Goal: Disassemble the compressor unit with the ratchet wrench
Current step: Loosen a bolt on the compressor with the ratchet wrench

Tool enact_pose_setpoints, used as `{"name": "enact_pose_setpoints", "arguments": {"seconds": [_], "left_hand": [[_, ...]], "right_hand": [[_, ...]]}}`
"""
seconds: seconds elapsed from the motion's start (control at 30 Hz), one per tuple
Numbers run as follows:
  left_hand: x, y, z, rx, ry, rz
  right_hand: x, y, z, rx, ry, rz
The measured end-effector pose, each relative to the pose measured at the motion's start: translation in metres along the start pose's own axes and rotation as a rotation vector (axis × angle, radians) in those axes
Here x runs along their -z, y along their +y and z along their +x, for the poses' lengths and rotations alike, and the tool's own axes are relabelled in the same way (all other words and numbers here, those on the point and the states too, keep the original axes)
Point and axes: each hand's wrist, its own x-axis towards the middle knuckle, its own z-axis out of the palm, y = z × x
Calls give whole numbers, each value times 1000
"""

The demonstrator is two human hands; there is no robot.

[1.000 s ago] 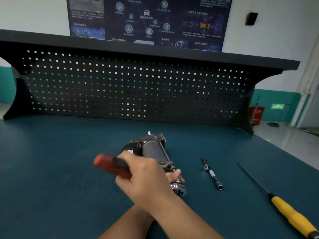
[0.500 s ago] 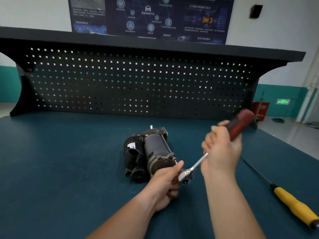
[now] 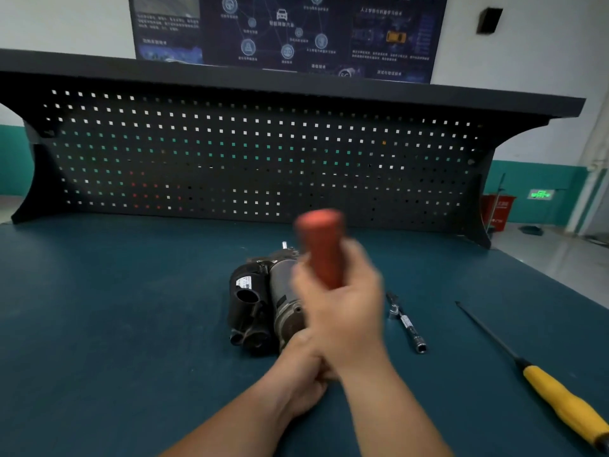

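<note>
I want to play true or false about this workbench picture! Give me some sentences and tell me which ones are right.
1. The right hand grips the red handle of the ratchet wrench. True.
2. The yellow screwdriver lies left of the compressor. False: it lies to the compressor's right, near the table's right edge.
3. The compressor lies on the blue-green table. True.
4. The left hand holds the silver extension bar. False: the bar lies alone on the table, between the compressor and the screwdriver. The left hand is at the compressor's near end, partly hidden under the right hand.
</note>
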Motion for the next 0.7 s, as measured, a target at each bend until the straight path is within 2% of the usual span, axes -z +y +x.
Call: {"name": "enact_pose_setpoints", "arguments": {"seconds": [0.03,0.1,0.17,0.2,0.27,0.37,0.43,0.5,0.6,0.7], "left_hand": [[-4,2,-2,-18,-9,7],[-8,10,-7,-48,-34,-20],[-13,14,-10,-60,-40,-49],[-13,14,-11,-68,-30,-66],[-15,13,-12,-89,-19,-44],[-13,12,-18,-113,26,91],[-3,18,-22,-191,30,380],[14,29,-23,-461,51,827],[28,52,-23,-899,84,1157],[25,63,-20,-1044,-84,1522]], "right_hand": [[13,2,6,-124,228,173],[44,9,18,-374,567,521],[68,17,25,-628,764,755],[74,22,26,-721,806,797],[76,26,27,-744,788,802],[68,23,33,-560,646,711],[58,15,37,-429,497,614],[47,8,38,-351,352,491],[40,2,40,-325,204,384],[45,4,42,-345,178,427]]}}
